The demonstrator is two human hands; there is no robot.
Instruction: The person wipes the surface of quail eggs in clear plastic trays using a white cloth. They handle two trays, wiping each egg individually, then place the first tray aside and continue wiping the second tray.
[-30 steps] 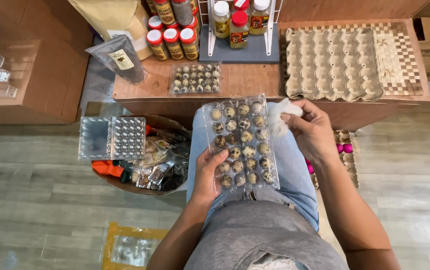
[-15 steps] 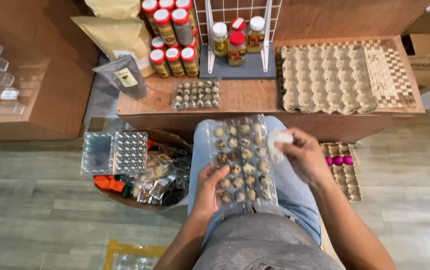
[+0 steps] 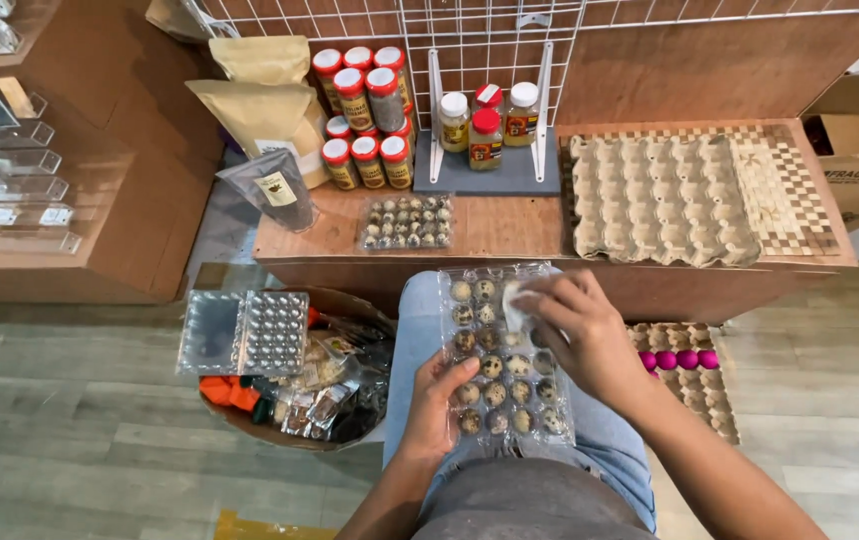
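- Right hand (image 3: pixel 590 340) has come down from the pack's far right corner onto its lid; fingers pinch a white scrap (image 3: pixel 516 305) there.
- Left hand (image 3: pixel 440 405) still cups the egg pack (image 3: pixel 505 355) from the near left, thumb on top, on the lap.
- Far, on the shelf: second pack (image 3: pixel 407 222), empty tray (image 3: pixel 660 200).

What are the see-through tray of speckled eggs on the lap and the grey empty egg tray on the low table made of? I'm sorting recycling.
The see-through tray of speckled eggs looks like thin glossy clear plastic: eggs show through, with glints. The grey empty egg tray looks like matte moulded paper pulp.
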